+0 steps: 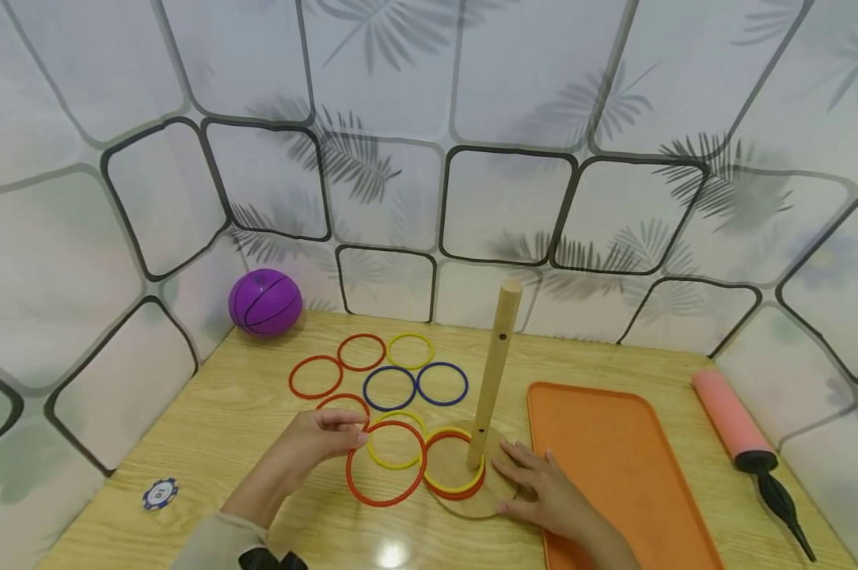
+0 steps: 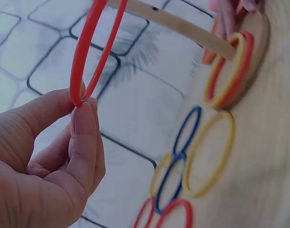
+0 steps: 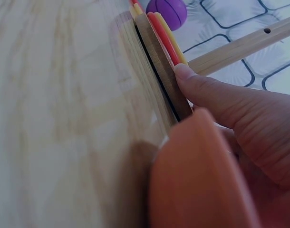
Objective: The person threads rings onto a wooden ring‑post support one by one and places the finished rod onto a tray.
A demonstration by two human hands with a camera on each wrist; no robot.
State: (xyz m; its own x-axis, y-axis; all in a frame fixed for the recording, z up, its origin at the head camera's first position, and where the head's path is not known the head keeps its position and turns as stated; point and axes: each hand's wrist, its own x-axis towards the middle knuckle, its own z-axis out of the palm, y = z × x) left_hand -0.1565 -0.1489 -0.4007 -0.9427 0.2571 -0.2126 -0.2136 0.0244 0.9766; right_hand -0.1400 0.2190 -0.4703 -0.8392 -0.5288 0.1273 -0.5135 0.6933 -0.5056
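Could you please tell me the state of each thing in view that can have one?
Held red ring: raised above the table
Left hand: pinching that ring
Right hand: touching the round base
Wooden post: upright on that base
Stacked yellow and red rings: around the post
Loose blue, red and yellow rings: lying flat
Orange tray: lying flat
Pink cylinder: lying down
Purple ball: looks inflated
Chip: lying flat

Glare on tabletop [image 1: 392, 553], dimmer wrist views
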